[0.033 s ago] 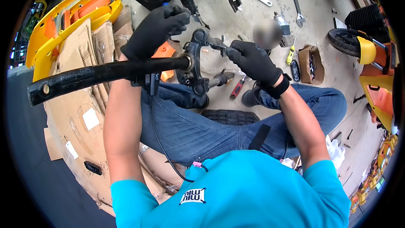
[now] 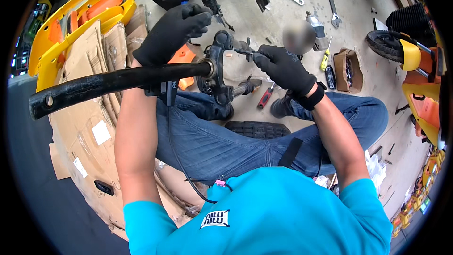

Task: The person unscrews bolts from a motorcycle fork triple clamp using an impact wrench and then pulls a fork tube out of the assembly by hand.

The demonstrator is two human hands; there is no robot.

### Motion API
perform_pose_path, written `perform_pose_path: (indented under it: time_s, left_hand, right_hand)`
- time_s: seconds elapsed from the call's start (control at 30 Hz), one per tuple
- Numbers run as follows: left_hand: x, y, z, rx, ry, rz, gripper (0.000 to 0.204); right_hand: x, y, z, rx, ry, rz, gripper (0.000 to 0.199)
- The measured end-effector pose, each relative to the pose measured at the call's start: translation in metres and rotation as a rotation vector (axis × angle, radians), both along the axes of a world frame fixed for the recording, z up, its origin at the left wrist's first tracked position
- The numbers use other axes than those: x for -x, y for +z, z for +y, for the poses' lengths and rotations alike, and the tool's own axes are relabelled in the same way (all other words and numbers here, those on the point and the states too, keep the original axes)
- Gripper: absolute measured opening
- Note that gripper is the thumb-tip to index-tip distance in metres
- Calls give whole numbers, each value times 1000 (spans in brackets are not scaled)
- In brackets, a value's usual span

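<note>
A black front fork lies across in front of me, its long steering tube (image 2: 118, 82) pointing left and its crown (image 2: 222, 68) at the middle. My left hand (image 2: 177, 28), in a black glove, is raised above the tube with fingers curled together; whatever they may hold is hidden. My right hand (image 2: 283, 66), also gloved, pinches the dark metal end (image 2: 246, 52) of the fork's upper leg, right of the crown. Below that, the lower fork leg (image 2: 245, 88) reaches toward my shoes.
A red-handled screwdriver (image 2: 265, 98), a yellow one (image 2: 325, 60), an adjustable wrench (image 2: 333, 8) and a box of small parts (image 2: 349, 73) lie on the floor. Flattened cardboard (image 2: 85, 146) and yellow body panels (image 2: 52, 38) are left; a small wheel (image 2: 384, 46) is right.
The fork's steering tube and my left hand have shifted very slightly left in the picture. Both hands keep their pose.
</note>
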State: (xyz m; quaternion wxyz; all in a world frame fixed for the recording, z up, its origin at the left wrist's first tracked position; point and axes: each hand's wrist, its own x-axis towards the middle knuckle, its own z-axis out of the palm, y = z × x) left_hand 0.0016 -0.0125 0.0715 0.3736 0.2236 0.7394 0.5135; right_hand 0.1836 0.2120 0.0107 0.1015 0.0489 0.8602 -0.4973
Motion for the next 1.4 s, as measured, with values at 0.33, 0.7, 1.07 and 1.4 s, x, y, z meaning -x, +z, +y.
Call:
perform_pose_path:
  time_s: [0.33, 0.7, 1.07, 1.4]
  left_hand:
    - [1, 0, 1, 13, -8, -15, 36]
    - [-1, 3, 4, 20, -23, -15, 37]
    - [0, -2, 0, -9, -75, -16, 39]
    - [-1, -1, -3, -16, -57, 15, 39]
  right_hand:
    - [5, -14, -3, -62, -32, 129, 29]
    - [32, -14, 10, -272, 154, 281, 24]
    - [25, -41, 3, 341, 32, -38, 32]
    - [37, -6, 11, -299, 281, 294, 20]
